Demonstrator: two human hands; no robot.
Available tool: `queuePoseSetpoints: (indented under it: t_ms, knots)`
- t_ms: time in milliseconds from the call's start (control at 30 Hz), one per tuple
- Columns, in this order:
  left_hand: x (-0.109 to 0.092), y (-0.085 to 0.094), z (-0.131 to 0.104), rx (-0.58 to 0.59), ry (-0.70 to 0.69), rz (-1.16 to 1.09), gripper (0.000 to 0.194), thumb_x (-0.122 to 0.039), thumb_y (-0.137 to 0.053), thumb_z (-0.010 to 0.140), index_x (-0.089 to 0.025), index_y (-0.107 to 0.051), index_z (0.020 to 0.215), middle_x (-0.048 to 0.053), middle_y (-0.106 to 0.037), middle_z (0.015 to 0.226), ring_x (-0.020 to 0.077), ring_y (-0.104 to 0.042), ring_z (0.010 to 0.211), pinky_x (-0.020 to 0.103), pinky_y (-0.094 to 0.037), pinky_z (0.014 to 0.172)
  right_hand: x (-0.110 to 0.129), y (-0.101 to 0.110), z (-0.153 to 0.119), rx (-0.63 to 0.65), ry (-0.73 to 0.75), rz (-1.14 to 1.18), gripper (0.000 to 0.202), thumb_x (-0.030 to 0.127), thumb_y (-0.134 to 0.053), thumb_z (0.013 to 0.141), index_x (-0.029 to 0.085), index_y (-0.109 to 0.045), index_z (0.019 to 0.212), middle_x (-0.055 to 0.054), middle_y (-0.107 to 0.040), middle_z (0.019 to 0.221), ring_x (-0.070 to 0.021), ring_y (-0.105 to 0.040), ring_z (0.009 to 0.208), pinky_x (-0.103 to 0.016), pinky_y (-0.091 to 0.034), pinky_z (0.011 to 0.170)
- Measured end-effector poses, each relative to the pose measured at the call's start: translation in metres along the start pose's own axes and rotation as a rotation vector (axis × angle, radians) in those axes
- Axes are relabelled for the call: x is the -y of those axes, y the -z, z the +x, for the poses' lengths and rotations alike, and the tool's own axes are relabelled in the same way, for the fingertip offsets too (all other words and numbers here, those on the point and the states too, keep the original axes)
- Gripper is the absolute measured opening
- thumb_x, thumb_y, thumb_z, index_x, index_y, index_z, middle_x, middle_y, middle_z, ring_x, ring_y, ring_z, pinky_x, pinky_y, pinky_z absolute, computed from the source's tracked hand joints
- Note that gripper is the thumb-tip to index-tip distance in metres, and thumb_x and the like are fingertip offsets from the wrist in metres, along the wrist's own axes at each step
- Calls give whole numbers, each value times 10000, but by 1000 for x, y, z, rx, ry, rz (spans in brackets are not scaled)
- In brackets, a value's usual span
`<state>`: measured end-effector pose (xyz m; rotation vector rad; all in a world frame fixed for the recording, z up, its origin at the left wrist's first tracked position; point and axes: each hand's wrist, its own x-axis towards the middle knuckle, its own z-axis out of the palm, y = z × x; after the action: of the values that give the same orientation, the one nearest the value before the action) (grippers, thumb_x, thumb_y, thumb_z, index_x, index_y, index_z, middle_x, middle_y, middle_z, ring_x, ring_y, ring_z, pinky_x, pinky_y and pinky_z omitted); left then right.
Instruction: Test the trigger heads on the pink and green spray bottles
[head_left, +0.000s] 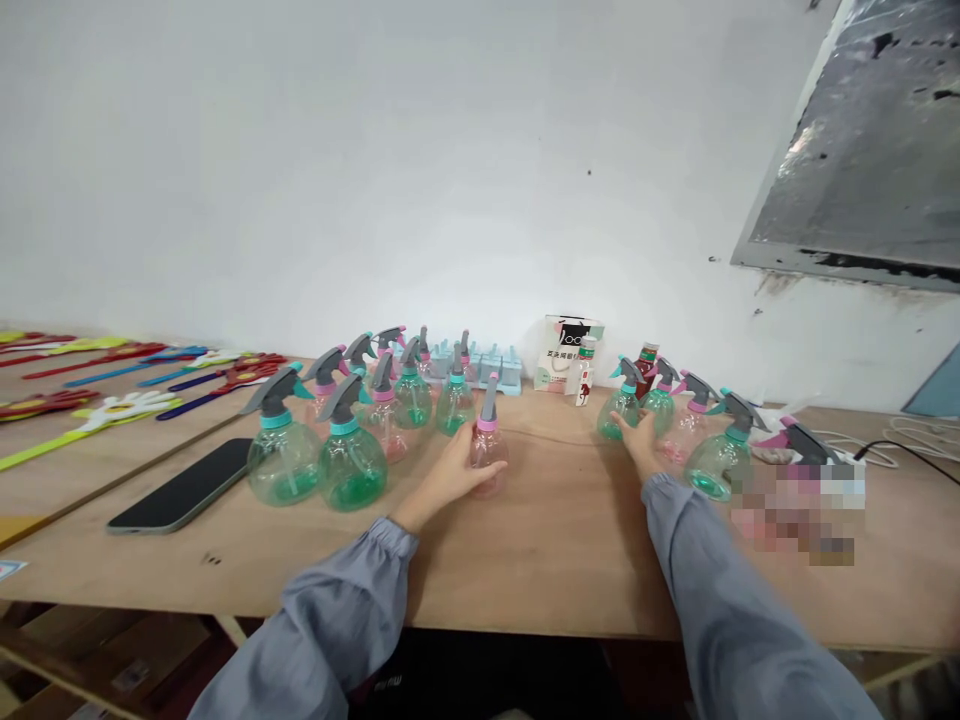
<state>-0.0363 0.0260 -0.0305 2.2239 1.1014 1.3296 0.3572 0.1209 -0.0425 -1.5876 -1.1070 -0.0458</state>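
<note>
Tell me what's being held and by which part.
The left hand holds a pink spray bottle by its rounded body. The right hand is at a green spray bottle; its grip cannot be told.

The person's left sleeve and right sleeve are long, plain and muted grey-blue. Fabric is smooth, loosely cut and visibly creased, with deeper folds on the left forearm. The left cuff and right cuff are gathered at the wrist, each finished with a narrow ruffled edge. Left hand and right hand are bare.
</note>
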Motion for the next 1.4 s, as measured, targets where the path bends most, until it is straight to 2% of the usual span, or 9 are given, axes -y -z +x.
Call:
queuePoseSetpoints:
  t_ms: [267, 500, 633, 700, 867, 967, 1133, 1267, 1400]
  knots:
    - [1, -2, -1, 3, 27, -17, 614, -420, -752, 808, -222, -458, 1309, 113, -599, 1307, 304, -589, 1241, 468, -467, 1071, 9, -11, 4, 3, -114, 106, 746, 543, -732, 723, 123, -468, 1281, -280, -558, 1310, -406, -534, 1216, -514, -411, 1030]
    - [-7, -2, -2, 53, 41, -69, 656, -433, -744, 808, -199, -440, 1340, 132, -571, 1343, 321, -548, 1287, 505, -428, 1120, 46, 5, -44, -85, 81, 267, 720, 699, -541, 835, 160, -434, 1300, -250, -448, 1422, -375, -406, 1335, -536, -314, 1132]
    - [-19, -12, -9, 163, 27, -170, 805, -434, -699, 846, -195, -280, 1491, 165, -420, 1537, 316, -397, 1453, 499, -322, 1222, 94, 6, -98, 252, 307, 403, 622, 722, -602, 792, 224, -583, 1163, -124, -625, 1255, -299, -578, 1195, -495, -445, 1062]
    - [-25, -18, -13, 224, 5, -200, 836, -453, -682, 855, -188, -243, 1515, 178, -377, 1572, 314, -360, 1481, 501, -307, 1236, 118, 3, -124, 510, 368, 545, 659, 627, -708, 775, 273, -538, 1303, -109, -564, 1412, -286, -521, 1324, -493, -413, 1119]
    - [-30, -25, -21, 352, -50, -249, 932, -560, -703, 825, -229, -217, 1548, 158, -325, 1622, 309, -345, 1500, 481, -328, 1234, 152, -3, -155, 678, 120, 786, 718, 505, -820, 689, 333, -531, 1324, -78, -544, 1467, -272, -521, 1354, -470, -466, 1094]
    - [-20, -20, -12, 183, -42, -195, 829, -567, -672, 851, -245, -286, 1510, 153, -371, 1593, 305, -376, 1481, 475, -327, 1225, 156, 5, -149, 688, 32, 861, 563, 444, -816, 652, 296, -641, 1166, -72, -669, 1314, -283, -609, 1247, -452, -525, 1017]
    - [16, -3, 36, -429, 20, -4, 657, -411, -641, 883, -187, -350, 1427, 177, -448, 1452, 302, -407, 1433, 489, -300, 1212, 163, 28, -133, 654, -112, 1016, 341, 477, -647, 717, 249, -716, 962, -75, -763, 1132, -289, -688, 1109, -443, -567, 929]
    - [42, 7, 80, -526, 185, 97, 889, -323, -786, 742, -96, -298, 1450, 271, -343, 1521, 388, -290, 1493, 520, -252, 1224, 171, 39, -131, 672, -177, 1118, 401, 582, -657, 715, 242, -702, 924, -69, -781, 971, -275, -725, 991, -389, -595, 788]
    - [59, 7, 96, -416, 353, 169, 898, -346, -816, 721, -99, -324, 1431, 293, -418, 1493, 433, -361, 1455, 572, -310, 1170, 175, 43, -135, 574, -208, 1008, 512, 726, -646, 715, 224, -663, 815, -47, -737, 726, -217, -712, 705, -284, -534, 549]
